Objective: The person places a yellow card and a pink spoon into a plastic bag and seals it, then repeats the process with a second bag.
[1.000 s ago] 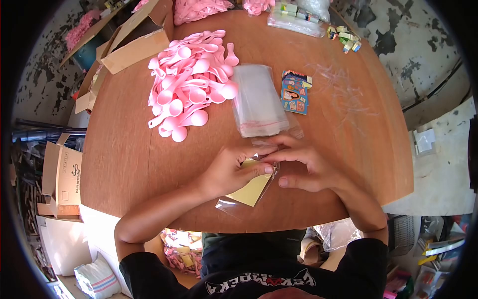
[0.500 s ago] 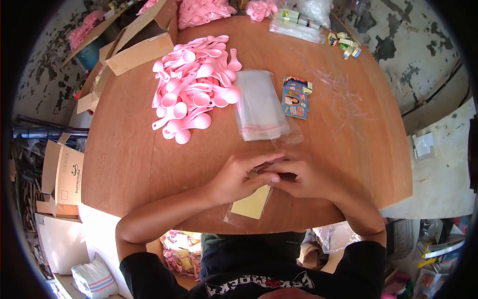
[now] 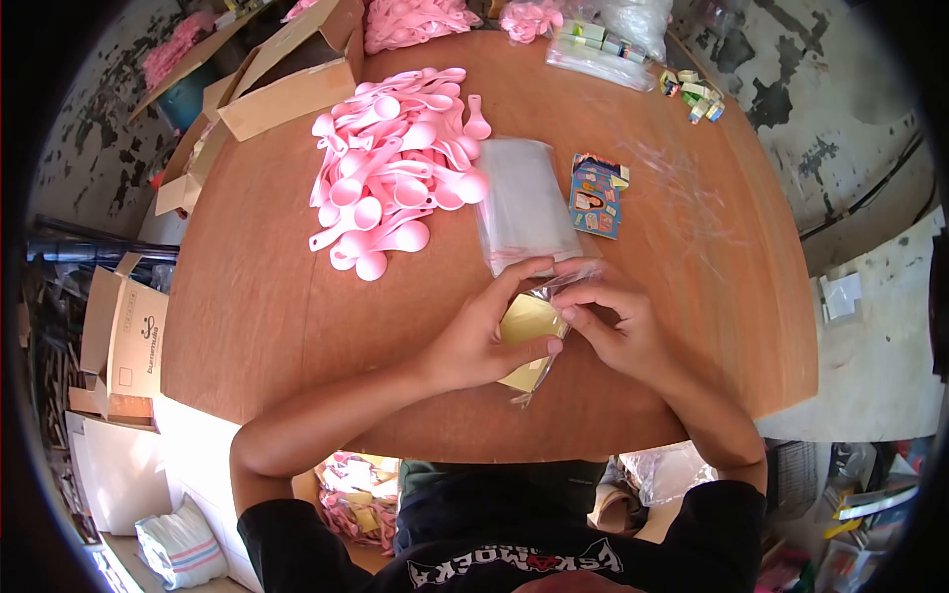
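Observation:
Between my hands is a small clear plastic bag (image 3: 547, 289) with a pale yellow card (image 3: 528, 322) inside, tilted above the table's near side. My left hand (image 3: 486, 331) grips it from the left, thumb across the front of the card. At the upper right edge, my right hand (image 3: 615, 321) pinches the plastic between thumb and fingers. Just beyond my fingertips lies a stack of clear plastic bags (image 3: 527, 203). A heap of pink measuring spoons (image 3: 390, 178) is to its left, and blue printed cards (image 3: 595, 203) are to its right.
The brown wooden table (image 3: 247, 326) has a rounded far edge. An open cardboard box (image 3: 287, 94) sits at the far left, near a bag of pink pieces (image 3: 420, 22). Small green-and-yellow packs (image 3: 697, 96) lie far right, with thin plastic strips (image 3: 682, 198) nearer.
The bag with the yellow card has been raised and turned, so more of the card shows between my hands. My right hand has shifted slightly right, onto the bag's upper edge.

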### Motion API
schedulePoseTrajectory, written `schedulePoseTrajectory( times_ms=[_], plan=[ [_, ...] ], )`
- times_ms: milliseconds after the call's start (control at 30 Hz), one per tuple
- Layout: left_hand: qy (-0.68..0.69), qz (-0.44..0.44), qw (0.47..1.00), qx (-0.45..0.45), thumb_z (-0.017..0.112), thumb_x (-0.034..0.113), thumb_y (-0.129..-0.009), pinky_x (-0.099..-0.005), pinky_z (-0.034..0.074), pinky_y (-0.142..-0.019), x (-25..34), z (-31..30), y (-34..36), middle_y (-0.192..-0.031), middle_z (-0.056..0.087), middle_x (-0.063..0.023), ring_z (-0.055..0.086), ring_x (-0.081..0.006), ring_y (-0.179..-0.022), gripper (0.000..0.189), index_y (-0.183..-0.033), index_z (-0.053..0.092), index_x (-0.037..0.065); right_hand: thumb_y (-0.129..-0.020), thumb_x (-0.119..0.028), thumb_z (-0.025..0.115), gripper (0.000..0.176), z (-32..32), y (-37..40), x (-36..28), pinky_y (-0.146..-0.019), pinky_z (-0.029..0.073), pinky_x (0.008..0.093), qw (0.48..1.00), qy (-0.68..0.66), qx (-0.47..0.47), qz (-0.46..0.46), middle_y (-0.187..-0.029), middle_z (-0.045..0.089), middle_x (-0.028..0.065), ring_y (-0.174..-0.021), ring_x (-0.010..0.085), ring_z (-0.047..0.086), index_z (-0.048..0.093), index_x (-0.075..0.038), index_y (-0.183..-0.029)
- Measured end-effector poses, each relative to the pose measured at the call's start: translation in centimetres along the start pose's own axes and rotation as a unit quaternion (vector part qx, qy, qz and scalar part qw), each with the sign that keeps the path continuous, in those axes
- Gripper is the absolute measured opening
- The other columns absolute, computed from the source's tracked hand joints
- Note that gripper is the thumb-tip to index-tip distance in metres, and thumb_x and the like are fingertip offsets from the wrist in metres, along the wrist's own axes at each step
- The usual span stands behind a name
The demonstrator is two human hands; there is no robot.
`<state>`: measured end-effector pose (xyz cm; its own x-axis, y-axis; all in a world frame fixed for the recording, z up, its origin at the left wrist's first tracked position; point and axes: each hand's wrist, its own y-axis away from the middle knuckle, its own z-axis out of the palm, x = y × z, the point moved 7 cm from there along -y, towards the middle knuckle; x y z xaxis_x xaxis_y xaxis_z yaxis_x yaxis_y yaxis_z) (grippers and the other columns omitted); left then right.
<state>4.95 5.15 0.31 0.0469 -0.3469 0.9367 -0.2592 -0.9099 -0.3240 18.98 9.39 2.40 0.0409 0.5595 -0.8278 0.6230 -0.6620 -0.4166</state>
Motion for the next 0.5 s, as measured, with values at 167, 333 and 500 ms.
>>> schedulePoseTrajectory(
  times_ms=[167, 333, 500],
  plan=[
    [0.086, -0.099, 0.99, -0.051, 0.073, 0.011, -0.086, -0.0321, 0.049, -0.09, -1.3, 0.3, 0.1, -0.117, 0.063, -0.0125, 0.06, -0.0149, -0.107, 0.067, -0.142, 0.038, 0.002, -0.088, 0.0, 0.066, 0.012, 0.4, 0.0, -0.3, -0.087, 0.049, 0.0307, 0.999, 0.027, -0.025, -0.006, -0.114, 0.059, 0.0115, -0.101, 0.0197, 0.061, 0.072, -0.002, -0.098],
    [0.019, -0.042, 0.998, -0.044, 0.071, 0.007, -0.088, -0.0298, 0.048, -0.092, -1.3, 0.3, 0.0, -0.12, 0.061, -0.0081, 0.057, -0.0127, -0.11, 0.066, -0.145, 0.037, 0.005, -0.089, -0.001, 0.065, 0.018, 0.3, 0.3, 0.0, -0.086, 0.048, 0.0285, 1.0, -0.02, 0.016, 0.014, -0.118, 0.059, 0.0105, -0.1, 0.0164, 0.06, 0.068, -0.001, -0.107],
    [0.045, -0.09, 0.994, -0.031, 0.073, 0.008, -0.083, -0.0377, 0.049, -0.093, -1.5, 0.2, 0.3, -0.119, 0.063, -0.016, 0.062, -0.0253, -0.109, 0.064, -0.14, 0.043, 0.005, -0.098, -0.007, 0.056, 0.035, -0.9, -0.4, 0.7, -0.086, 0.047, 0.0261, 0.982, -0.133, 0.129, 0.022, -0.119, 0.059, 0.0092, -0.096, 0.0107, 0.057, 0.051, 0.0, -0.132]
  ],
)
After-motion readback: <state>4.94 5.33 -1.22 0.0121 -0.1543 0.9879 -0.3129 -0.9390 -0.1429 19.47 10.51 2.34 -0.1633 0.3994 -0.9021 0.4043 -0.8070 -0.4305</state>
